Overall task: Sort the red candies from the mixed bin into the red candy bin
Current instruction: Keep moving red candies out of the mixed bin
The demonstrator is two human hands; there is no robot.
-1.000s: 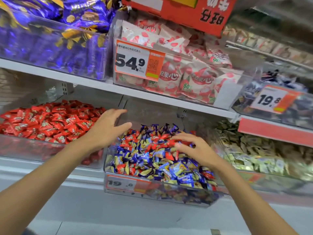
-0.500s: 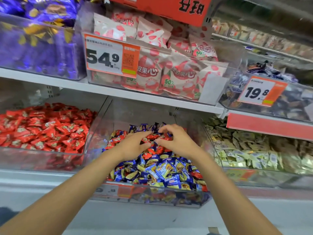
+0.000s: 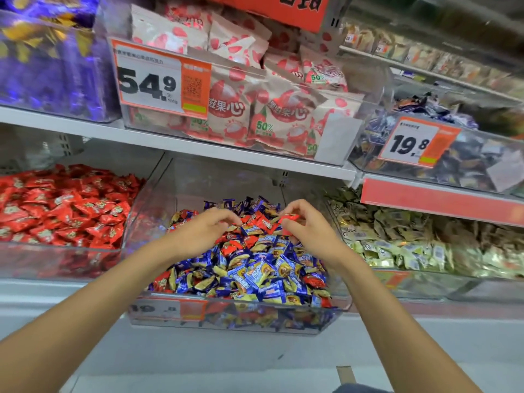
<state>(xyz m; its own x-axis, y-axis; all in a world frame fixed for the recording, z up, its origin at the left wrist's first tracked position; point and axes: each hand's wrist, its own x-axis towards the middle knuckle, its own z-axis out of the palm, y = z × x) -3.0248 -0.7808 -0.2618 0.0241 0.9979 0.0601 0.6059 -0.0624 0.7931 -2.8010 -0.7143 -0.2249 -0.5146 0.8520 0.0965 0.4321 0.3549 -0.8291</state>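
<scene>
A clear mixed bin point(image 3: 241, 321) in the middle of the lower shelf holds blue, yellow and red wrapped candies. To its left stands the red candy bin point(image 3: 56, 259), piled with red candies point(image 3: 65, 205). My right hand point(image 3: 309, 231) is over the back of the mixed pile and pinches a red candy point(image 3: 289, 218) between thumb and fingers. My left hand point(image 3: 204, 231) is beside it over the pile, fingers curled down onto red candies point(image 3: 255, 219); what its fingertips hold is hidden.
A bin of pale green and gold candies point(image 3: 411, 242) stands to the right. The upper shelf carries purple bags point(image 3: 48, 66), pink-and-white pouches point(image 3: 255, 109) behind a 54.9 price tag point(image 3: 161, 78), and dark candies behind a 19.8 tag point(image 3: 414, 141).
My left hand came from over the red bin to the mixed bin. My right hand lifted a red candy off the pile. The camera moved closer.
</scene>
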